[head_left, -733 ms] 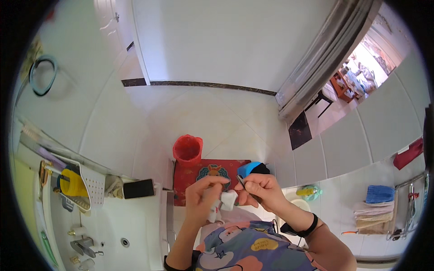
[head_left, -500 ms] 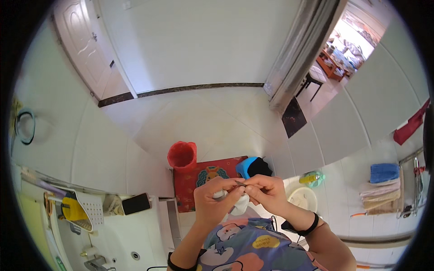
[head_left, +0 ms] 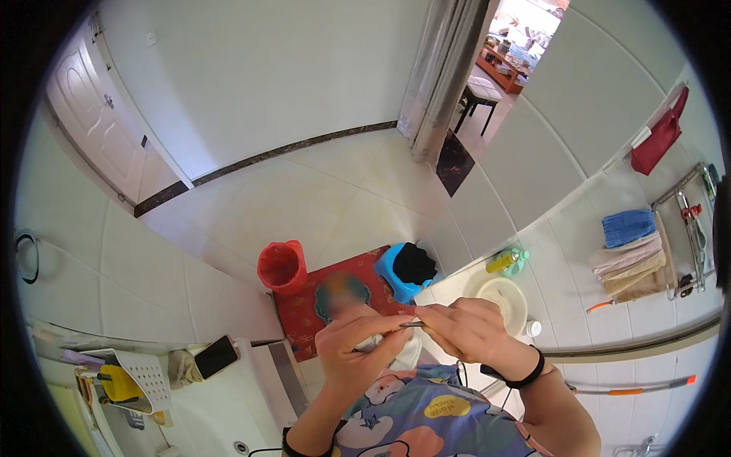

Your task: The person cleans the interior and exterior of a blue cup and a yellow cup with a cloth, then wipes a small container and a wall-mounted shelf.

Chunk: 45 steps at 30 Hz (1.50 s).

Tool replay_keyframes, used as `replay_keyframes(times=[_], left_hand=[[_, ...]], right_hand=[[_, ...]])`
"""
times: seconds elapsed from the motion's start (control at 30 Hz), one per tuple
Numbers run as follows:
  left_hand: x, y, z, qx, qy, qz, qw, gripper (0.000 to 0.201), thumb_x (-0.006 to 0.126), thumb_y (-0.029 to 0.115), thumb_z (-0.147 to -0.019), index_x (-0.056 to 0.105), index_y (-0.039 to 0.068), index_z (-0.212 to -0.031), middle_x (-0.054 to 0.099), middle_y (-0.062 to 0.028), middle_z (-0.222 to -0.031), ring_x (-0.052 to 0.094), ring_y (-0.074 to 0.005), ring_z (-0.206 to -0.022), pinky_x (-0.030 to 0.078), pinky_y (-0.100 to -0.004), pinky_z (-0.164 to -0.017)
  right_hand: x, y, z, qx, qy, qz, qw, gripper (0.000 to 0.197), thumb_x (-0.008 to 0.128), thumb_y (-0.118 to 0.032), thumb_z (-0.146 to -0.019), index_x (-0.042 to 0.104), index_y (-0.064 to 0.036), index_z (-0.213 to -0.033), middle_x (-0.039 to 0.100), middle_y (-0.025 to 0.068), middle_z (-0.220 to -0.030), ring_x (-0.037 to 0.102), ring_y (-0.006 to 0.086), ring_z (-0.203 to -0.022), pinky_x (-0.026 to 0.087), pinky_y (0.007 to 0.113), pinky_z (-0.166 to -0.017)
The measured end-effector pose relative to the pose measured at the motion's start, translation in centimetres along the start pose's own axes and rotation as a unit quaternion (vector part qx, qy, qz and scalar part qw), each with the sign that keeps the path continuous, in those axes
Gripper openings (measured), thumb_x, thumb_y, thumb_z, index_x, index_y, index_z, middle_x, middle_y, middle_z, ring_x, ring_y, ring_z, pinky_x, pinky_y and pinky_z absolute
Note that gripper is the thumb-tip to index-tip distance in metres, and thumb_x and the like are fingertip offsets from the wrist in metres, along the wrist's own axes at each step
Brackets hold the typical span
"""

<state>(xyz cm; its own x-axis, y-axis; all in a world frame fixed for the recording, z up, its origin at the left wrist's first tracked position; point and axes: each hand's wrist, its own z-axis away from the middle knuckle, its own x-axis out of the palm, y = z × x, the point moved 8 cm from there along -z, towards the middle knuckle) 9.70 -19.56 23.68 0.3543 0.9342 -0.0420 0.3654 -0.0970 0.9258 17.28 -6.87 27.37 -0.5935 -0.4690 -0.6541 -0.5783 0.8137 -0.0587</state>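
Note:
In front of my patterned clothing, both hands meet at a small, thin grey metal piece (head_left: pixel 412 324); its exact kind is too small to tell. My left hand (head_left: pixel 358 346) pinches one end between thumb and fingers. The other end lies at the fingertips of my right hand (head_left: pixel 474 332), whose fingers are pressed together over it with the back of the hand up. Below and behind the hands shows something white (head_left: pixel 409 355), mostly covered, so I cannot tell whether I hold it.
A red bin (head_left: pixel 281 268) and a blue stool (head_left: pixel 396 266) with black cloth stand by a red mat (head_left: pixel 304 320). At left are a phone (head_left: pixel 216 358) and a white perforated basket (head_left: pixel 145 377). A pale basin (head_left: pixel 506 298) and folded towels (head_left: pixel 628 247) are right.
The view has swung, shifting the room's things leftward. My right hand has turned so its back shows more and its fingers lie straighter; both hands stay together at the metal piece.

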Motion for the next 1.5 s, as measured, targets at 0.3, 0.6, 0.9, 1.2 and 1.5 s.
replay_keyframes(times=[0.3, 0.6, 0.9, 1.2, 1.5], left_hand=[[0.6, 2.5, 1.8, 0.056, -0.016, -0.014, 0.998, 0.023, 0.071, -0.012, -0.061, 0.072, -0.002, -0.082, 0.067, -0.0074, -0.072, 0.057, -0.014, -0.061, 0.041, -0.0245, -0.054], [0.1, 2.6, 2.4, 0.045, -0.026, 0.005, 0.999, 0.022, 0.073, -0.009, -0.061, 0.071, -0.002, -0.082, 0.066, -0.0076, -0.071, 0.057, -0.0135, -0.061, 0.041, -0.0246, -0.054], [-1.1, 2.0, 2.4, 0.035, -0.017, 0.005, 0.999, 0.02, 0.077, -0.004, -0.065, 0.073, 0.002, -0.084, 0.066, -0.0045, -0.071, 0.055, -0.0136, -0.058, 0.042, -0.024, -0.053], [-4.0, 1.6, 3.8, 0.038, 0.021, -0.021, 0.999, 0.023, 0.074, -0.009, -0.06, 0.072, 0.0, -0.082, 0.066, -0.0063, -0.069, 0.056, -0.0131, -0.059, 0.041, -0.0236, -0.053], [-6.8, -1.6, 6.0, -0.129, 0.019, 0.099, 0.987, 0.013, 0.07, -0.006, -0.071, 0.071, -0.003, -0.084, 0.063, -0.0063, -0.071, 0.055, -0.0086, -0.06, 0.039, -0.0216, -0.051]], right_hand=[[-2.2, -2.1, 1.2, -0.047, 0.007, 0.066, 0.997, 0.032, 0.071, -0.007, -0.07, 0.067, -0.001, -0.102, 0.07, 0.0083, -0.089, 0.054, 0.0096, -0.058, 0.041, 0.019, -0.049], [-1.9, -2.2, 1.7, -0.027, 0.009, 0.037, 0.999, 0.037, 0.074, -0.01, -0.071, 0.067, -0.0029, -0.106, 0.07, 0.008, -0.095, 0.054, 0.0105, -0.061, 0.043, 0.021, -0.051], [-0.1, -1.9, 1.5, -0.023, 0.003, -0.022, 0.999, 0.037, 0.074, -0.009, -0.071, 0.066, -0.0028, -0.107, 0.069, 0.0091, -0.098, 0.056, 0.0128, -0.062, 0.043, 0.023, -0.05], [1.6, -3.8, -0.1, -0.113, -0.024, 0.006, 0.993, 0.038, 0.065, -0.005, -0.068, 0.068, -0.0036, -0.106, 0.069, 0.0101, -0.101, 0.055, 0.0116, -0.065, 0.043, 0.021, -0.054], [5.0, -4.3, -1.0, -0.174, -0.039, -0.05, 0.983, 0.036, 0.064, -0.008, -0.07, 0.068, -0.0055, -0.106, 0.069, 0.0099, -0.103, 0.055, 0.0118, -0.068, 0.041, 0.021, -0.056]])
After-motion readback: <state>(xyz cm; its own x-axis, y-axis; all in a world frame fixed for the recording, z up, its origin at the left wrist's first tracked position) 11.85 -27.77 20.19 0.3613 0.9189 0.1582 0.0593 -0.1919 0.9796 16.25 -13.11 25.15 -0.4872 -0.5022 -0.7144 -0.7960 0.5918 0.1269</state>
